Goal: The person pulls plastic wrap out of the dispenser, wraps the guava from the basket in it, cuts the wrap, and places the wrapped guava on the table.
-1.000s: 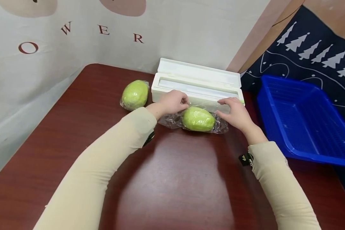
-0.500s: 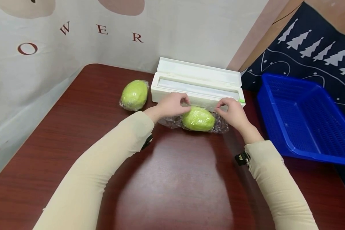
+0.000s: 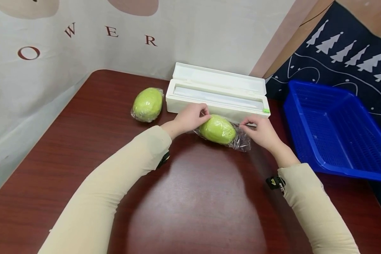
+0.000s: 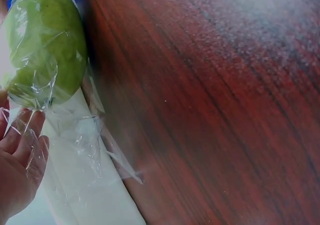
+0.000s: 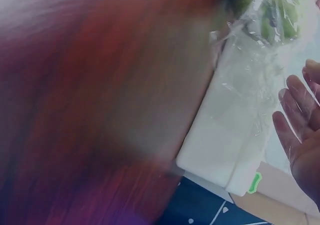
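A green, oval, mango-like fruit [image 3: 218, 129] lies in loose clear cling film [image 3: 242, 140] in front of a long white cling film dispenser [image 3: 220, 100] with its lid up. My left hand [image 3: 190, 118] is at the fruit's left end, pinching film between thumb and fingers. In the left wrist view, film covers the fruit [image 4: 47, 42] and crosses the fingers. At the other end, my right hand [image 3: 261, 132] pinches film, thumb and forefinger together. Film stretches over its fingers [image 5: 295, 97] in the right wrist view. A second wrapped green fruit [image 3: 148, 104] rests left of the dispenser.
A blue plastic basket [image 3: 324, 155] stands at the right, beside the dark red wooden table [image 3: 190, 211]. Behind the table hangs a pale cloth [image 3: 203, 35] with letters. A navy cloth [image 3: 308, 63] with white trees hangs at the right.
My right hand closed its fingertips on the film, then shifted slightly right and nearer. The fruit has tilted and moved slightly left, and its right film end has swung nearer. The left hand stays close to it.
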### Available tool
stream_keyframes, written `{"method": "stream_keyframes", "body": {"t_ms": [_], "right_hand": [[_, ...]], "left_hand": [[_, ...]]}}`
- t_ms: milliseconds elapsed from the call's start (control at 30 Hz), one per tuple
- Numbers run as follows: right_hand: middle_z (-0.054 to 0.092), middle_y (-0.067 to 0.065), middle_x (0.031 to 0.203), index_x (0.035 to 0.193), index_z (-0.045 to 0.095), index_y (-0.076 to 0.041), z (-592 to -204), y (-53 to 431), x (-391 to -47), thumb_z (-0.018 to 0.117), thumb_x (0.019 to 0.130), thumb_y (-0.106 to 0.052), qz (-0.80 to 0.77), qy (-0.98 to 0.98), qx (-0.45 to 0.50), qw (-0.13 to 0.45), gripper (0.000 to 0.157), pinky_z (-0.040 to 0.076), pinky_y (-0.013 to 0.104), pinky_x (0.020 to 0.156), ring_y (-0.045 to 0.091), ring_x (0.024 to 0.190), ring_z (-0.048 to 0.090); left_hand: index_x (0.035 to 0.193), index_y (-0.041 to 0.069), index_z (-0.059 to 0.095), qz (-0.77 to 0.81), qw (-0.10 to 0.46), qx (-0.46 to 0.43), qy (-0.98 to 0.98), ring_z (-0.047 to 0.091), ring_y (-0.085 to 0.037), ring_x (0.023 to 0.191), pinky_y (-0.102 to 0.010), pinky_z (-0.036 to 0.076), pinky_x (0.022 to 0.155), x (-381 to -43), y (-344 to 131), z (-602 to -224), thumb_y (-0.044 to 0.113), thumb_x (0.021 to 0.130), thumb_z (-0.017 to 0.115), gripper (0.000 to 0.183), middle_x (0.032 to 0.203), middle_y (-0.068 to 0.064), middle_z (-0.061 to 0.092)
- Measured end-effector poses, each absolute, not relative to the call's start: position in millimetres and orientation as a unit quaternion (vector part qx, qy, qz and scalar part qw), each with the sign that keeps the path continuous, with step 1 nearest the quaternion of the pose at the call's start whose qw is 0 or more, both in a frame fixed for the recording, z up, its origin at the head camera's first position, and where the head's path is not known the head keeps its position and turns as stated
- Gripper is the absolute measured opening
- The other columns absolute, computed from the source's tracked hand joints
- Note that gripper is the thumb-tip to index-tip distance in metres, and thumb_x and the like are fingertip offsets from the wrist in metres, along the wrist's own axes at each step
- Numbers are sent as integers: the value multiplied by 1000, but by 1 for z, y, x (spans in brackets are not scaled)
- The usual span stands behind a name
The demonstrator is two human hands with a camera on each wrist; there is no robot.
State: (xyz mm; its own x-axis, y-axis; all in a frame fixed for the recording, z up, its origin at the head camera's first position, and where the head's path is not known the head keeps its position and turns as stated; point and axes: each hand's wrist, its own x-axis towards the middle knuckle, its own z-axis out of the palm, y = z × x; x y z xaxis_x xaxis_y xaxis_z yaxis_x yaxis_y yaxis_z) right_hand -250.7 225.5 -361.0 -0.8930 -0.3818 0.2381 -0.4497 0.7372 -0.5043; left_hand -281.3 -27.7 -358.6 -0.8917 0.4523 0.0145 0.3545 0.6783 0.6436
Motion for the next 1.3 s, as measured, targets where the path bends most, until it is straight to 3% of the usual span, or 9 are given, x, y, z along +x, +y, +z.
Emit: {"method": "stream_keyframes", "body": {"t_ms": [233,400,667,833,1033,1100,1167,1233,1300], "right_hand": [[71,12,94,99,72,-2,-351,227,-235,65,85,-10,180,-943,281,12,17,50,43,80,26,89,65],[69,17,102,110,66,0,-337,221,-233,65,86,-15,192,-949,242,55,28,47,47,88,32,99,62],[28,24,149,146,20,3,-354,178,-239,76,77,-35,165,-942,291,-39,97,27,48,112,37,137,30],[34,26,144,144,21,6,-364,172,-237,77,76,-23,148,-945,288,-47,93,33,48,108,37,132,38],[36,27,142,144,22,6,-358,175,-240,77,77,-24,146,-946,284,-58,92,34,48,108,38,130,40],[36,27,142,143,22,6,-356,174,-240,77,76,-23,139,-944,293,-60,91,33,48,109,38,130,40],[36,26,142,143,23,7,-355,172,-241,78,76,-22,134,-942,301,-59,91,33,48,109,37,130,40],[35,25,143,143,22,6,-356,171,-242,78,76,-21,132,-941,305,-60,92,33,47,109,36,131,39],[33,25,145,145,20,6,-357,171,-242,77,77,-23,131,-943,298,-64,94,34,48,108,36,131,39]], "left_hand": [[95,10,57,310,67,226,921,62,-17,99,-30,49,85,-281,-25,-360,25,94,53,16,105,-6,67],[92,9,56,303,45,246,920,61,-17,99,-30,49,86,-281,-30,-363,23,94,53,14,101,-6,66],[93,8,58,288,8,298,910,58,-19,90,-32,47,85,-276,-38,-367,19,94,52,13,91,-6,64],[95,7,65,260,-28,367,893,61,-19,93,-32,48,87,-268,-51,-365,18,92,54,16,97,-5,66],[72,9,63,208,-98,394,890,56,-17,68,-30,47,63,-266,-65,-361,22,87,59,19,73,-2,62],[87,7,65,214,-89,386,893,60,-19,81,-31,50,74,-268,-61,-358,28,86,61,21,87,-6,66],[118,1,58,214,-53,387,895,56,-24,112,-34,44,97,-269,-52,-357,36,84,64,49,120,-13,61],[142,-3,32,186,8,397,899,34,-28,137,-36,26,114,-269,-42,-359,43,82,66,83,147,-18,35],[148,-4,8,149,56,404,901,16,-30,144,-37,14,118,-267,-33,-364,45,83,66,99,155,-20,13]]}}
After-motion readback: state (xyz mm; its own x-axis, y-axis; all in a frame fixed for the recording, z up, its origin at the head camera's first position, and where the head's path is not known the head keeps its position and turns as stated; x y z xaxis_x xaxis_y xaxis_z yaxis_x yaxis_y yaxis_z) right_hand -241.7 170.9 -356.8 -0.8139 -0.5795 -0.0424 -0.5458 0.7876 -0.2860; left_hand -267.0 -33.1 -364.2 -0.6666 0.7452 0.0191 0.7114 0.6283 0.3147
